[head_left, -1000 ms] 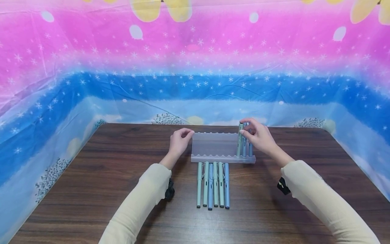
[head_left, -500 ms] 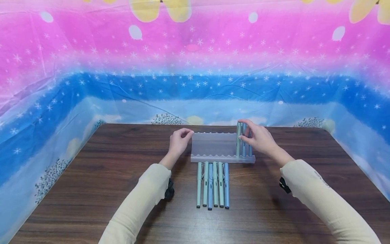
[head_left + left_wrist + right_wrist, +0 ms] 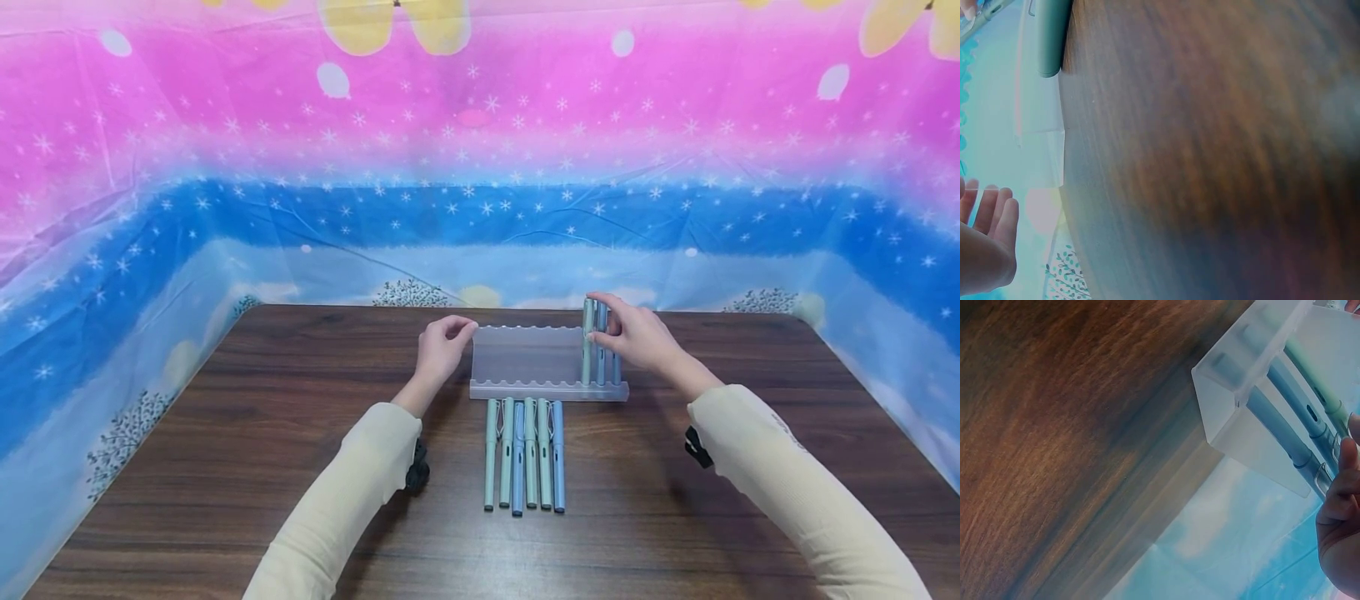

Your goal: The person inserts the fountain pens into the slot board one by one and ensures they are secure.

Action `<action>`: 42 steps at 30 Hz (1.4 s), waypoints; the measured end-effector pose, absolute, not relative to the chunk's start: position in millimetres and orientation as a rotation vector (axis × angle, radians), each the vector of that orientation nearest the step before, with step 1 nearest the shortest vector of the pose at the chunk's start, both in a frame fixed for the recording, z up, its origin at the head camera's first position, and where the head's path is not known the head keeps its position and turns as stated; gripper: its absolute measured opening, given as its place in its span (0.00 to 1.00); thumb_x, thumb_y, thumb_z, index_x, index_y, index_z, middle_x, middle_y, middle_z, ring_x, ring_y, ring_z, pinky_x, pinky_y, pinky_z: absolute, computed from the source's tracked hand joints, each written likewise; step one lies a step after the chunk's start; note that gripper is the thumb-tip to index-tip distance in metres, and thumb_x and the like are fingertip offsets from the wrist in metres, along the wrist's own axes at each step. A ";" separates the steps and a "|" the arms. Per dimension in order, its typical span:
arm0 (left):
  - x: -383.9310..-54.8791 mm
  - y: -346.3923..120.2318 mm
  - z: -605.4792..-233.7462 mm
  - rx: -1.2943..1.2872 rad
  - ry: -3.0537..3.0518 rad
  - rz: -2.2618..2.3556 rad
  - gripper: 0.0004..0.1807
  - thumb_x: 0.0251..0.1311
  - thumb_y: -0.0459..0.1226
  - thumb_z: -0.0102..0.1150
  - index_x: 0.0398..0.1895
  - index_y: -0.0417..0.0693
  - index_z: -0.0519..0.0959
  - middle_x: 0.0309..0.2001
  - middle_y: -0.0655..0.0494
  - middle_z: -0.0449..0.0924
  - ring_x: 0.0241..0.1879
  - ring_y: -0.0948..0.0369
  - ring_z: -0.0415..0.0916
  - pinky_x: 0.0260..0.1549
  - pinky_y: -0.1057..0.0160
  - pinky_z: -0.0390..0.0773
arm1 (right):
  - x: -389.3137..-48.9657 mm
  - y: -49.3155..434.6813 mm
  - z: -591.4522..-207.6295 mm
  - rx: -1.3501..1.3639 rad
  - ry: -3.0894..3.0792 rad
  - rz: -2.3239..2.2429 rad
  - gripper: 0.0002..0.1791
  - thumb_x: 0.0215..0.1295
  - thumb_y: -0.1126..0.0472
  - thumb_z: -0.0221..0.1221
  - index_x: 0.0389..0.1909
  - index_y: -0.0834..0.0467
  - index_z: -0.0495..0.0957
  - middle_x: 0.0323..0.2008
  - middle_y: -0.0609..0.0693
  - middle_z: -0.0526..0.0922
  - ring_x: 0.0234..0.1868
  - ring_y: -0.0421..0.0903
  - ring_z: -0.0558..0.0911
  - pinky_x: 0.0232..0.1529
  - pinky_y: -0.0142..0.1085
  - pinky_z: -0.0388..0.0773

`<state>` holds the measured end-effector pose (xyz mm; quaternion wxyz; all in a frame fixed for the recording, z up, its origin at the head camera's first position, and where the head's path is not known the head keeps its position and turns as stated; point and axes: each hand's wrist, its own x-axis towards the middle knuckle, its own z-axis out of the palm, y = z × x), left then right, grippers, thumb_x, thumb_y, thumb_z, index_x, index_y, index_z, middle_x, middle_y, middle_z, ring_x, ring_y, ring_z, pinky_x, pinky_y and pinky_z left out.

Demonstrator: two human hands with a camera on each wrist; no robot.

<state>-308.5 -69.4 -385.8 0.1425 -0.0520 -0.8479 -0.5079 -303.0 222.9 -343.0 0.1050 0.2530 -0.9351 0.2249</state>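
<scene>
A frosted clear pen rack (image 3: 528,358) with notched edges stands on the table. My left hand (image 3: 441,346) pinches its upper left corner between thumb and fingertips. At the rack's right end, my right hand (image 3: 643,337) holds the upper part of a green pen (image 3: 587,358), which stands upright in a slot. To its right stand two blue pens (image 3: 1300,411), partly behind the hand in the head view. In front of the rack several capped pens (image 3: 531,458), green and blue, lie side by side. The left wrist view shows one green pen's end (image 3: 1052,44).
The dark wood table (image 3: 300,467) reaches under everything. A pink and blue snowflake cloth (image 3: 480,208) hangs round its back and sides. Black wrist straps (image 3: 417,467) show at both sleeve cuffs.
My right hand has shifted slightly left with the green pen, which has straightened upright beside the blue ones. The left hand and the lying pens have stayed put.
</scene>
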 end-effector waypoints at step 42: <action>-307.0 -69.7 -384.2 -0.157 -2.452 -1.480 0.11 0.58 0.41 0.54 0.37 0.44 0.80 0.37 0.53 0.79 0.38 0.58 0.73 0.41 0.60 0.70 | -304.2 222.2 -340.1 0.728 -2.729 0.703 0.34 0.58 0.56 0.58 0.63 0.57 0.56 0.15 0.45 0.70 0.14 0.42 0.67 0.17 0.36 0.64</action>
